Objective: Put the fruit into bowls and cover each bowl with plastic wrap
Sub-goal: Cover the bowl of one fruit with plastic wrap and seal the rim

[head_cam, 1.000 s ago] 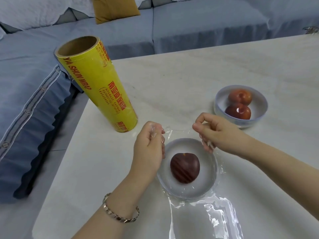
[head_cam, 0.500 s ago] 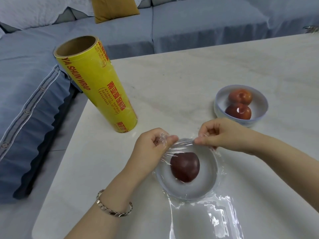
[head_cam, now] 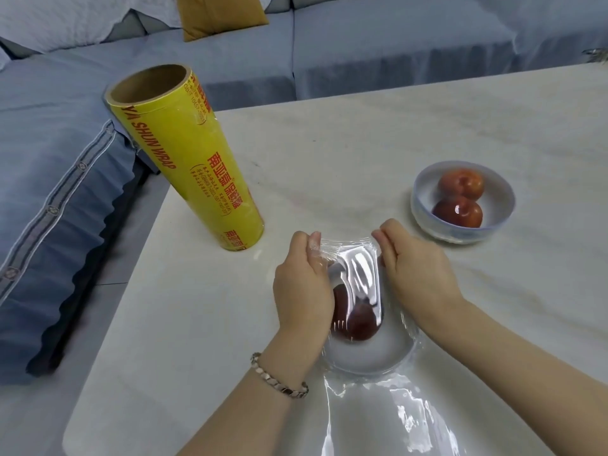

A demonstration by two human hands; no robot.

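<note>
A white bowl (head_cam: 368, 360) near the table's front holds one dark red fruit (head_cam: 358, 324). A sheet of clear plastic wrap (head_cam: 357, 274) is stretched over the bowl's far half. My left hand (head_cam: 302, 284) pinches the wrap's far left corner, and my right hand (head_cam: 414, 268) pinches its far right corner. Both hands hover over the bowl's far rim. The wrap's loose end (head_cam: 378, 419) lies crumpled on the table in front of the bowl. A second white bowl (head_cam: 424, 199) at the right holds two red fruits (head_cam: 459, 210).
A tall yellow roll of plastic wrap (head_cam: 194, 182) stands at the table's left edge, leaning against the blue sofa (head_cam: 65, 166). The white marble table (head_cam: 362, 133) stretches back and right. A mustard cushion (head_cam: 220, 14) sits on the sofa behind.
Both hands have lifted the wrap's far edge from the table and pulled it toward me over the bowl. The film now covers the fruit's far side.
</note>
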